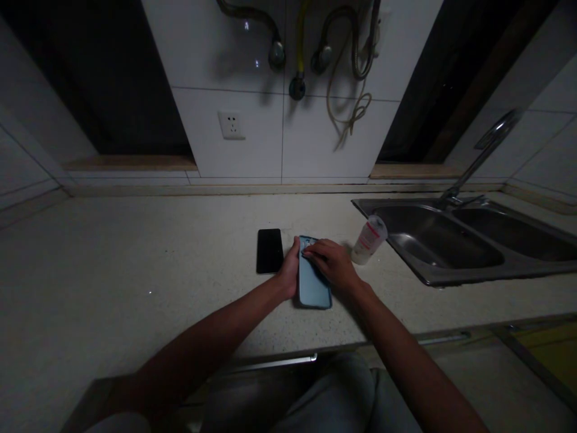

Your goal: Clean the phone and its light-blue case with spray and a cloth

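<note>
a black phone (269, 251) lies on the counter (135, 270) beside the left hand (290, 272), which clasps the blue case (312, 288) by its left edge. the right hand (332, 263) presses closed fingers flat on the case's far end, seemingly rubbing; further strokes call for a firm brace. bottle (369, 239) and sink (428, 278) sit to the right.

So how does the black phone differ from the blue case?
The black phone is dark; the blue case is pale. The black phone lies untouched, while the blue case has the left hand at its edge and the right hand on top. The blue case looks longer than the black phone. Both lie flat on the counter.
</note>
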The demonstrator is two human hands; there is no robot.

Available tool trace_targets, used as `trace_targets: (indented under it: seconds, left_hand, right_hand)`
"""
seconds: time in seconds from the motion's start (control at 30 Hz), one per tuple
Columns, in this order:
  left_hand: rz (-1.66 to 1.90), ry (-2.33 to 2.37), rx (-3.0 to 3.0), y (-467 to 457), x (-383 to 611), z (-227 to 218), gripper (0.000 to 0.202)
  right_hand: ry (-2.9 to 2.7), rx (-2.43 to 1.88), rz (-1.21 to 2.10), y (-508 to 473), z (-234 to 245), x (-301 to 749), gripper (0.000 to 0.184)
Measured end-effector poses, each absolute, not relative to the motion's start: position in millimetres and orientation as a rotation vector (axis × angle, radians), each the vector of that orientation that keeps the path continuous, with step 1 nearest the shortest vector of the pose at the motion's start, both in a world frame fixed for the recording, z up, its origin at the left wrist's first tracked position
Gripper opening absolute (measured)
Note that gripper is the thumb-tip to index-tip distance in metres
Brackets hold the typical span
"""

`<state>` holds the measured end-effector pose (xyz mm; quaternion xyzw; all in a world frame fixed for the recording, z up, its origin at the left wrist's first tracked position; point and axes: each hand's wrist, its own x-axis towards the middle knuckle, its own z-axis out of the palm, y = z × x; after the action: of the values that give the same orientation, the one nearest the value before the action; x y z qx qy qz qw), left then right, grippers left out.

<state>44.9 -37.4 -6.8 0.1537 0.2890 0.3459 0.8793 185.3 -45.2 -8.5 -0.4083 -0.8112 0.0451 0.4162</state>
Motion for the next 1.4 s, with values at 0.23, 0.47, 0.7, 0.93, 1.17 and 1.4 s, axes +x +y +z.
trace_targets:
  seconds: [0.23, 0.47, 0.7, 0.93, 1.17, 1.4]
  left_hand:
    - [0.763, 0.478, 0.342, -32, 43, -9, 0.064]
    - [0.801, 0.456, 0.393, -27, 43, -7, 0.063]
    - [0.668, 0.463, 0.455, -32, 42, -10, 0.062]
    - [0.64, 0.477, 0.468, -36, 43, -10, 0.063]
    - [0.602, 0.569, 0.483, -40, 47, -12, 0.065]
    - [0.694, 0.567, 0.395, -40, 45, -9, 0.063]
  right_hand:
    - [-2.119, -1.05, 0.05, -47, 2, 199, 0.019]
    - [-2.175, -1.206, -0.036, -47, 0, 207, 0.017]
    - [-1.961, -1.369, -0.116, -46, -5, 199, 0.026]
    - [-1.79, -1.277, -0.18, -45, -11, 196, 0.032]
    - [-1.788, -1.143, -0.103, -52, -5, 177, 0.025]
    - [-1.929, -0.904, 0.211, -56, 0, 178, 0.021]
